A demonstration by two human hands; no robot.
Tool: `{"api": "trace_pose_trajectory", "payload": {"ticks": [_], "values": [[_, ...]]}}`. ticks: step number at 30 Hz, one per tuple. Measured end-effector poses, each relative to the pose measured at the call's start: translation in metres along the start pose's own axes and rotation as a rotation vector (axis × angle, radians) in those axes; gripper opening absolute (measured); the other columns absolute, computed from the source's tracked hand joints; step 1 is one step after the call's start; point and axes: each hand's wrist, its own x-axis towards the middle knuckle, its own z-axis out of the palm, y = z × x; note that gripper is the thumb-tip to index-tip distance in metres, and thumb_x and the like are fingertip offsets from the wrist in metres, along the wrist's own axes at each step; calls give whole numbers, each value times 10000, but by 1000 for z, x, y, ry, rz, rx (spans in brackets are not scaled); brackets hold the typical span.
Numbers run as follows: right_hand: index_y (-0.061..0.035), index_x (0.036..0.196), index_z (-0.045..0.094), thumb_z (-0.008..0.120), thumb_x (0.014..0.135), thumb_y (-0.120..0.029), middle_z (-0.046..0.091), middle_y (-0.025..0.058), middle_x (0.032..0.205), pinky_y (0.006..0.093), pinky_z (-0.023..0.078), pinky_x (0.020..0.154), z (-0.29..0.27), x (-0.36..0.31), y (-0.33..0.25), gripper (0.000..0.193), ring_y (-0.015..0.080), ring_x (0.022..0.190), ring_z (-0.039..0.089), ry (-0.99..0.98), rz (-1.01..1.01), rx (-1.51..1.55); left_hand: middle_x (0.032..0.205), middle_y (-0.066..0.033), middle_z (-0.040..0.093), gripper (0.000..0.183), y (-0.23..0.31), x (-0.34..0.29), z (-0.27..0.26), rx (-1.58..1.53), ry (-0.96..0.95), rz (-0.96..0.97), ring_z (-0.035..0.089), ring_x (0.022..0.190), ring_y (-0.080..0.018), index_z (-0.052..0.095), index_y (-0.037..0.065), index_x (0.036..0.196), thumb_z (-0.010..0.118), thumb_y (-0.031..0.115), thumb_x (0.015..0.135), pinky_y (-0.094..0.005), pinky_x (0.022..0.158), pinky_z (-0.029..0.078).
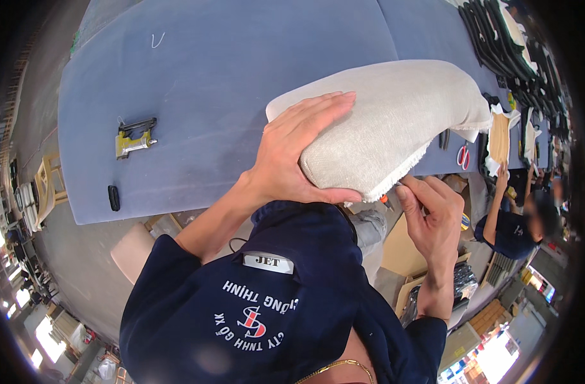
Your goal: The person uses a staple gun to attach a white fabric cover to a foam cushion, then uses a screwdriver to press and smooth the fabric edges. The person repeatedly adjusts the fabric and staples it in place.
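A padded cushion covered in cream woven fabric lies at the near edge of a large blue-grey worktable. My left hand grips the cushion's near end, palm and fingers on top, thumb under the edge. My right hand is below the cushion's frayed fabric edge, fingers curled around a small tool with an orange tip, mostly hidden. My dark blue shirt fills the lower middle of the view.
A yellow and black staple gun and a small black object lie on the table's left part. Red-handled scissors and stacked dark parts sit at right. Another person in dark blue works at right.
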Motion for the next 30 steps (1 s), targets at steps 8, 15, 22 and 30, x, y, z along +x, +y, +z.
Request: {"api": "trace_pose_trajectory", "payload": {"ticks": [8,15,22,30], "values": [[-74,983,771,776,910,-171,462,73,618,390,357,518,-7,-20,-5,123,250,550,480,-19,113,-38,1332,-184,688,916,10,0,13,55,-42,25,682,1204,-360,654,-25,1290,964,500,606,-441,1027,537],[-55,975,779,779,897,-133,482,81,617,373,346,525,-16,-50,15,110,232,549,473,-15,221,70,1386,-264,638,1065,28,3,45,-45,144,-107,678,1212,-382,599,-87,1360,954,569,600,-453,1030,532],[-52,997,781,784,888,-124,476,72,610,367,354,529,-16,-67,18,131,227,549,474,69,227,27,1343,-241,672,996,35,8,50,113,-67,1,686,1202,-378,633,-79,1309,947,561,613,-455,1021,536],[-71,1011,786,806,859,-130,494,60,614,364,377,527,-9,-69,34,165,223,554,488,89,138,45,1277,-203,715,881,39,10,52,124,-82,18,699,1177,-370,685,-38,1234,948,536,619,-452,1010,541]]}}
